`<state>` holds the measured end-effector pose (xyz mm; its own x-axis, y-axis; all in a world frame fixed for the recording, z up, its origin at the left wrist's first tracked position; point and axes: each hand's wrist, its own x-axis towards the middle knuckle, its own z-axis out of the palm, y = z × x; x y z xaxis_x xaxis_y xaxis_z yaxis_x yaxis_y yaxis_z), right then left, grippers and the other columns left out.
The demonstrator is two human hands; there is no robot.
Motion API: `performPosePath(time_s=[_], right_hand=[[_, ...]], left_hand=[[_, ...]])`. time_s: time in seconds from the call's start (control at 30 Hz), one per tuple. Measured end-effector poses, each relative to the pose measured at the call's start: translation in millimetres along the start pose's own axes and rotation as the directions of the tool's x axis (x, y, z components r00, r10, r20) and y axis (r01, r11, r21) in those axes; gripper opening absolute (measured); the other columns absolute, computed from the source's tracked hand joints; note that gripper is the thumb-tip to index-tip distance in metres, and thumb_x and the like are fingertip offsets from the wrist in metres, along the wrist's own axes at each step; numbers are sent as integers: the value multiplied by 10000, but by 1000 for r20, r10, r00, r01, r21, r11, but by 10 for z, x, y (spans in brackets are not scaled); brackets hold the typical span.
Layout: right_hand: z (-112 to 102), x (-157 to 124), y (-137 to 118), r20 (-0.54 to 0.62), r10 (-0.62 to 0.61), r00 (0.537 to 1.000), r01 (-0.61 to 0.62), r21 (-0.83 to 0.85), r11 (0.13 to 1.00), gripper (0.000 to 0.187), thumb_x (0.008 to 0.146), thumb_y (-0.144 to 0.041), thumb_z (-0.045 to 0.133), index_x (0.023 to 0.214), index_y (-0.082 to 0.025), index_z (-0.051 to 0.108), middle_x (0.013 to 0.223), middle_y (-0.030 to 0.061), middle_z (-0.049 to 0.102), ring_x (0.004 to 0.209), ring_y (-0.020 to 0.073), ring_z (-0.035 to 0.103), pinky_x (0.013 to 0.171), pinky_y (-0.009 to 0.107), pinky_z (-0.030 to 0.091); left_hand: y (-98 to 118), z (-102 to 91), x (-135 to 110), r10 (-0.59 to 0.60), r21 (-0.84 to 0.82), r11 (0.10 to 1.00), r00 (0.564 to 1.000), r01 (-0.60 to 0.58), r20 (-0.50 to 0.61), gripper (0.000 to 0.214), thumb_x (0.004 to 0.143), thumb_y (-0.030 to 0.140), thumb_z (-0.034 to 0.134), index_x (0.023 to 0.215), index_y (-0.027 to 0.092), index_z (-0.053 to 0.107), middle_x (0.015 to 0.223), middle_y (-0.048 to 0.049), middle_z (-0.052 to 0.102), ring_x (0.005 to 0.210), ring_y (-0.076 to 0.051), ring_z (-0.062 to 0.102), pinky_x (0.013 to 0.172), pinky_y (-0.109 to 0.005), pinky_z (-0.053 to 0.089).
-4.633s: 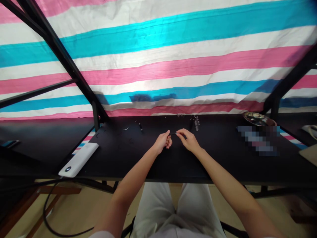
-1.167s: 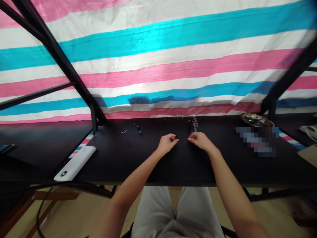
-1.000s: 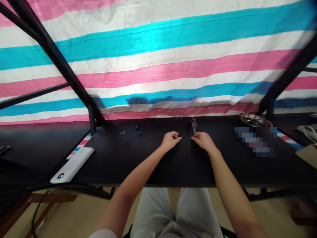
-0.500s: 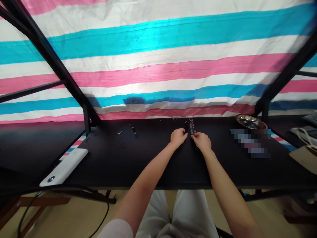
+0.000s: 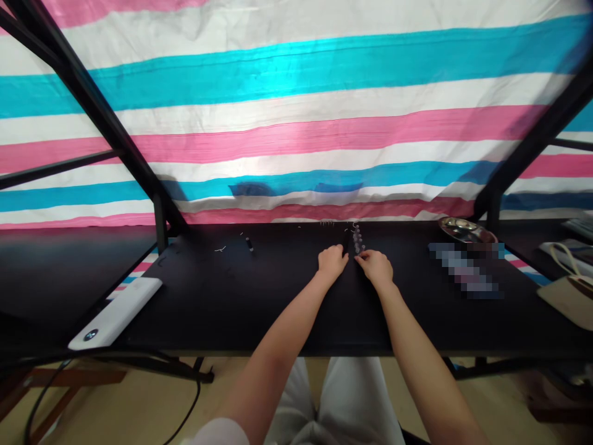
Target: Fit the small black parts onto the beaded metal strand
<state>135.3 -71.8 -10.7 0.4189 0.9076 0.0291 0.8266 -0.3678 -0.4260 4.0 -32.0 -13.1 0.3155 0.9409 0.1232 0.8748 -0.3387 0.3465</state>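
Observation:
My left hand [image 5: 332, 261] rests on the black table with its fingers closed around a slim black object [image 5: 346, 238], whose kind I cannot make out. Just across from it, my right hand [image 5: 376, 267] is closed in a pinch at the near end of a row of small clear bead-like pieces [image 5: 357, 238]. Whatever lies between those fingertips is too small to tell. A narrow gap separates the two hands. Beyond them, near the table's back edge, is a short row of small pale pieces [image 5: 327, 223].
A short dark stick with a pale band [image 5: 250, 245] and thin white scraps [image 5: 220, 249] lie to the left. A white power strip-like bar [image 5: 115, 314] sits at the left edge. A shiny metal dish [image 5: 467, 231] stands back right, near a beige bag [image 5: 569, 298].
Both hands stay close to the same place. The right fingertips have come slightly nearer to me, and the black object by the left hand shows more. The view has shifted slightly.

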Motion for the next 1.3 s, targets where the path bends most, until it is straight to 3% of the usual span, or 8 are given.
performPosePath(time_s=[0.2, 0.47, 0.73, 0.93, 1.03, 1.13, 1.2, 1.3], right_hand=[[-55, -38, 51, 59, -61, 996, 61, 5, 998, 382, 706, -471, 605, 980, -206, 629, 893, 77, 668, 849, 222, 623, 675, 279, 432], [-52, -79, 25, 149, -170, 974, 181, -64, 981, 100, 768, -266, 529, 775, -196, 600, 807, 67, 656, 743, 182, 612, 593, 249, 372], [-30, -59, 40, 169, -207, 964, 210, 3, 978, 83, 749, -259, 548, 752, -193, 599, 762, 38, 640, 690, 146, 576, 573, 226, 347], [-17, -31, 53, 189, -242, 952, 237, 51, 970, 76, 741, -254, 553, 741, -190, 594, 711, 22, 624, 640, 130, 554, 565, 221, 345], [-9, -41, 27, 215, -302, 929, 287, 101, 953, 56, 737, -228, 550, 729, -187, 588, 671, 10, 613, 611, 119, 539, 559, 215, 345], [4, -72, -14, 229, -349, 909, 324, 141, 935, 46, 731, -208, 546, 720, -189, 585, 641, 1, 600, 584, 111, 524, 550, 211, 345], [12, -94, -39, 233, -368, 900, 340, 154, 928, 51, 734, -200, 540, 721, -191, 589, 626, -3, 593, 570, 107, 518, 550, 210, 346], [14, -120, -63, 232, -387, 892, 357, 162, 920, 54, 734, -189, 538, 722, -192, 591, 613, -8, 587, 558, 102, 509, 546, 206, 343]], left_hand=[[-25, -59, -87, 2, -23, 1000, 1000, -2, 1, 307, 831, 435, 474, 1009, 205, 572, 983, -69, 637, 876, -212, 609, 746, -299, 449], [-69, -91, -192, 90, -26, 996, 996, -90, -3, 202, 857, 308, 420, 964, 197, 550, 936, -79, 632, 866, -219, 604, 743, -318, 454], [-71, -82, -186, 100, -10, 995, 995, -100, -5, 189, 858, 274, 393, 948, 194, 538, 926, -77, 626, 861, -203, 595, 750, -313, 451], [-150, -248, -266, 163, -14, 987, 986, -162, 46, 195, 855, 298, 404, 917, 199, 560, 911, -69, 633, 852, -204, 604, 741, -305, 454], [-304, -436, -378, 175, -17, 985, 980, -174, 94, 200, 821, 343, 459, 888, 202, 584, 860, -66, 645, 794, -205, 612, 705, -294, 450], [-592, -711, -544, 182, -107, 981, 960, -163, 212, 215, 786, 369, 497, 727, 194, 607, 736, -45, 645, 687, -174, 603, 640, -255, 430], [-861, -920, -681, 132, -184, 979, 958, -86, 254, 270, 778, 392, 499, 638, 185, 602, 657, -34, 635, 609, -146, 583, 602, -232, 414], [-1336, -1220, -900, -46, -255, 958, 946, 133, 320, 341, 763, 455, 489, 593, 176, 588, 564, -19, 615, 456, -121, 524, 508, -227, 390]])
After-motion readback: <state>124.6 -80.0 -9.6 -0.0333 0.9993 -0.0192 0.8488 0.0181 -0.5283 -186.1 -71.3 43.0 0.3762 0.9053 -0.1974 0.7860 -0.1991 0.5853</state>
